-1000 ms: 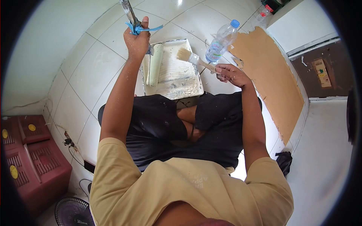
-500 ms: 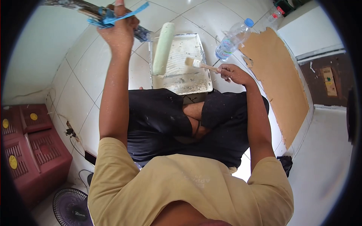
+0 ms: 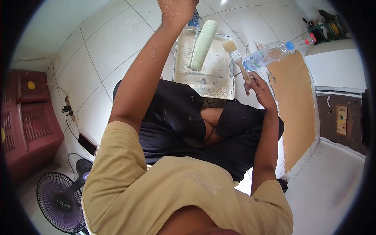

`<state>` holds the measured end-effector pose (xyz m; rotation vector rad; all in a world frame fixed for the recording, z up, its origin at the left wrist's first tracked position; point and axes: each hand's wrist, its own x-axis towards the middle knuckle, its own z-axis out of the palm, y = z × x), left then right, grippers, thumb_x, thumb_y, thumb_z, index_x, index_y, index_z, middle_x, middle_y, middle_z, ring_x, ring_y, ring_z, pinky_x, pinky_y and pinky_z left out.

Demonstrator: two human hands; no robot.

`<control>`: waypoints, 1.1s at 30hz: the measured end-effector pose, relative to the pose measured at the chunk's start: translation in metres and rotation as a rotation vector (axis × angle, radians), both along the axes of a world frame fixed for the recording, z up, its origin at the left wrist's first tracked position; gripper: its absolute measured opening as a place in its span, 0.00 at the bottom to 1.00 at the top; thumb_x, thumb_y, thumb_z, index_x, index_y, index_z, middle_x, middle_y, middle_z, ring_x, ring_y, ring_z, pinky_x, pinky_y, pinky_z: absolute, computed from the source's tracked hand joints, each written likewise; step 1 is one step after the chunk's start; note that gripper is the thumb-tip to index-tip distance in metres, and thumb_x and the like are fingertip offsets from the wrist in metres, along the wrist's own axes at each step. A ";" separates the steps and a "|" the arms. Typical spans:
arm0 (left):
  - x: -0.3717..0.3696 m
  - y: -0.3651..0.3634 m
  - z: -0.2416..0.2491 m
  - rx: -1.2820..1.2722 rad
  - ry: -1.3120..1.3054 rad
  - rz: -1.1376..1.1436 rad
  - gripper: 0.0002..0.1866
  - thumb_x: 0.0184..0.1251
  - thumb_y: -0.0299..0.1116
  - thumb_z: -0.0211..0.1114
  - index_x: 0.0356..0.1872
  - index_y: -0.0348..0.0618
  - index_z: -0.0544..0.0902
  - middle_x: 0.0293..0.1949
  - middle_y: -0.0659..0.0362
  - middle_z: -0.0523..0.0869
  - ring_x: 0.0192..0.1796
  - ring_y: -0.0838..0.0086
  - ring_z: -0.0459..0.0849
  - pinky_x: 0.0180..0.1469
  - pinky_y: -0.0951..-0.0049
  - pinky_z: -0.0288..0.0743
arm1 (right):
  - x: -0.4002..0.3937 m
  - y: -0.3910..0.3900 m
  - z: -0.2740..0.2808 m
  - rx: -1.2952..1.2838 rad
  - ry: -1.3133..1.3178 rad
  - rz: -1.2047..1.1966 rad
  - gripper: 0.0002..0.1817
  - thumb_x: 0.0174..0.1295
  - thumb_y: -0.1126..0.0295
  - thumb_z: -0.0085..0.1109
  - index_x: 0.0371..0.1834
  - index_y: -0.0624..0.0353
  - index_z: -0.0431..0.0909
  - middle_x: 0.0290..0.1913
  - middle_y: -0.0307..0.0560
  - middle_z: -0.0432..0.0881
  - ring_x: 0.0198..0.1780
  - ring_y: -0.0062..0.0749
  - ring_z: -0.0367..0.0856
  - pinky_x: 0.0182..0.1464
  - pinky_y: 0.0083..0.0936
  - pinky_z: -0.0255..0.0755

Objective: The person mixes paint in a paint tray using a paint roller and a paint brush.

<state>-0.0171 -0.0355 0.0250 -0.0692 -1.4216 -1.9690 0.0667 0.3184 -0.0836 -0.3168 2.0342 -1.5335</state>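
Note:
At the top edge, partly cut off, my left hand (image 3: 177, 11) is closed around the handle of a paint roller. The pale green sleeve of the paint roller (image 3: 204, 45) tilts over a white paint tray (image 3: 231, 88) spattered with dried and wet paint. My right hand (image 3: 258, 88) pinches the wooden handle of a paintbrush (image 3: 236, 56) just right of the tray. Its tan bristles point up and to the left, near the tray's right rim. The roller's handle is mostly hidden beyond my left hand.
A plastic bottle with a blue cap (image 3: 268, 56) lies right of the brush. Brown cardboard (image 3: 295, 113) covers the floor along the right. A maroon cabinet (image 3: 37, 129), a phone (image 3: 87, 143) and a purple fan (image 3: 62, 201) are at left.
My left hand has moved right and farther away with the roller, whose sleeve is still over the tray. My right hand has turned the paintbrush so its bristles point more upward.

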 end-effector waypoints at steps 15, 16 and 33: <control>0.002 -0.027 -0.013 -0.247 0.097 0.218 0.20 0.78 0.34 0.70 0.24 0.47 0.74 0.18 0.70 0.73 0.21 0.84 0.68 0.23 0.73 0.59 | 0.034 -0.104 -0.105 0.778 0.535 0.032 0.19 0.81 0.58 0.45 0.49 0.66 0.75 0.36 0.72 0.85 0.41 0.75 0.83 0.49 0.68 0.72; 0.001 -0.027 -0.014 -0.273 0.133 0.286 0.19 0.78 0.31 0.69 0.23 0.46 0.74 0.19 0.68 0.74 0.24 0.83 0.70 0.25 0.73 0.61 | 0.034 -0.116 -0.077 0.780 0.544 0.051 0.19 0.81 0.58 0.45 0.49 0.66 0.75 0.36 0.72 0.85 0.41 0.75 0.83 0.49 0.68 0.72; 0.003 -0.029 -0.015 -0.122 0.021 0.311 0.21 0.78 0.31 0.69 0.21 0.41 0.73 0.18 0.65 0.72 0.24 0.80 0.69 0.26 0.68 0.62 | 0.023 -0.143 -0.124 0.862 0.628 -0.018 0.24 0.85 0.54 0.43 0.38 0.63 0.77 0.32 0.70 0.85 0.37 0.72 0.85 0.40 0.63 0.73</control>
